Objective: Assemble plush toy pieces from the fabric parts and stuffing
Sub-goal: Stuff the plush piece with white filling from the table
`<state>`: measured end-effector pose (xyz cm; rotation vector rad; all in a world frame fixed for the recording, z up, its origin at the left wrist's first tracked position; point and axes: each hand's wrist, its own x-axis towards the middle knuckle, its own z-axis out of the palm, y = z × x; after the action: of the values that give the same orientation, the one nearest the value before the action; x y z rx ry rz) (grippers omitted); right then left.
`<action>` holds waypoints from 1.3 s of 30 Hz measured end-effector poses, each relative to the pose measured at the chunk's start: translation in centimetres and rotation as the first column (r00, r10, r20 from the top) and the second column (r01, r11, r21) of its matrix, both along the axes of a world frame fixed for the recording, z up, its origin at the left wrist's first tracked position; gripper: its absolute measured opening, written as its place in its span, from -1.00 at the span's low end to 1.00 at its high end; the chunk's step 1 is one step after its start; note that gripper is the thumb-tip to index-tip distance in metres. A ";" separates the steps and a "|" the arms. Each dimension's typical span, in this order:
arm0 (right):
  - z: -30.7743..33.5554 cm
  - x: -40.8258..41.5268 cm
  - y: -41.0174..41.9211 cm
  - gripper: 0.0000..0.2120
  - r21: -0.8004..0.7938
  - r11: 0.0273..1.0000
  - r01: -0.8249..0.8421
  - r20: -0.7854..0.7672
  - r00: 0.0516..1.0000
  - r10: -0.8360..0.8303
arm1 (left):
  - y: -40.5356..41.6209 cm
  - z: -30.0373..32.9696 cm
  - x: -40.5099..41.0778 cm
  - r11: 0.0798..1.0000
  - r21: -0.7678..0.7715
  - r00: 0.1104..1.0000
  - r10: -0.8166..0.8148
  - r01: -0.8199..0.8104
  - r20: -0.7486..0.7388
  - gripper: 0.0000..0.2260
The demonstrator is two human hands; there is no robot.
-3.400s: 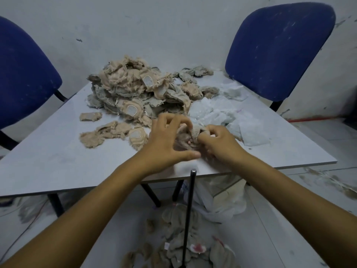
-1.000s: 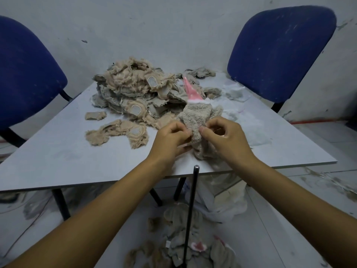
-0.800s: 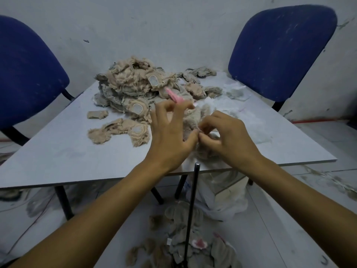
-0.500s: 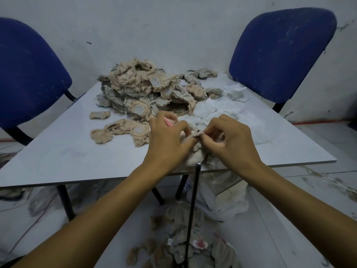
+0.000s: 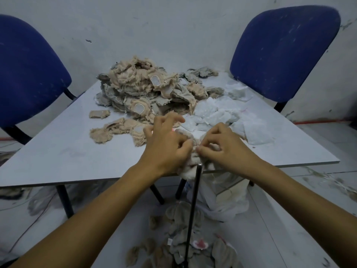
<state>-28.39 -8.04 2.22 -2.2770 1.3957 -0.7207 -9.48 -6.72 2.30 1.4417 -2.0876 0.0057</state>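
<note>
A beige plush toy piece sits at the near edge of the grey table, mostly hidden between my hands. My left hand grips its left side with curled fingers. My right hand pinches its top edge with thumb and fingers. A bit of pink shows beside my left knuckles. A thin black rod stands upright just below the piece. A heap of beige and grey fabric parts lies at the back of the table. White stuffing is spread to the right of the heap.
Two blue chairs flank the table, the other chair at the left. Loose fabric pieces lie left of my hands. Several plush pieces lie on the floor, and a white bag sits under the table.
The plush piece, held up with its pink tip showing a second ago, has come down to the table edge. Both hands now close over it, lower and nearer.
</note>
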 end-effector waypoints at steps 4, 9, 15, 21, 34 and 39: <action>-0.6 0.1 0.5 -0.84 -0.162 0.982 -0.097 -0.110 0.991 0.079 | -0.2 0.0 -0.6 0.983 -0.182 0.957 0.030 0.023 0.288 -0.81; -1.2 -0.2 0.6 -0.77 -0.352 0.935 -0.049 -0.212 0.977 -0.028 | -1.0 -0.1 -0.8 0.999 -0.033 0.939 -0.016 0.029 0.343 -0.81; -0.9 -0.3 0.2 -0.69 -0.172 0.985 -0.004 -0.144 0.989 -0.021 | -1.5 0.6 -0.9 1.000 0.000 0.884 0.002 -0.002 0.467 -0.73; 0.3 0.4 -0.1 -0.73 -0.110 0.986 0.129 -0.153 0.978 -0.145 | -0.7 0.7 -2.4 0.950 -0.295 0.928 0.011 0.107 0.371 -0.88; -0.3 1.3 1.7 -0.86 -0.298 0.952 0.074 -0.077 0.992 -0.101 | 0.6 -0.1 -2.4 0.992 -0.119 0.922 0.083 -0.040 0.377 -0.79; 0.1 2.0 4.1 -0.92 -0.529 0.838 0.131 0.177 0.983 -0.042 | 2.8 0.6 -1.9 0.907 -0.417 0.998 -0.034 0.055 0.059 -0.93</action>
<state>-26.36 -3.96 2.35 -2.4912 1.3494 -1.4530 -11.36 -3.90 2.91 1.1401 -2.0012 0.4504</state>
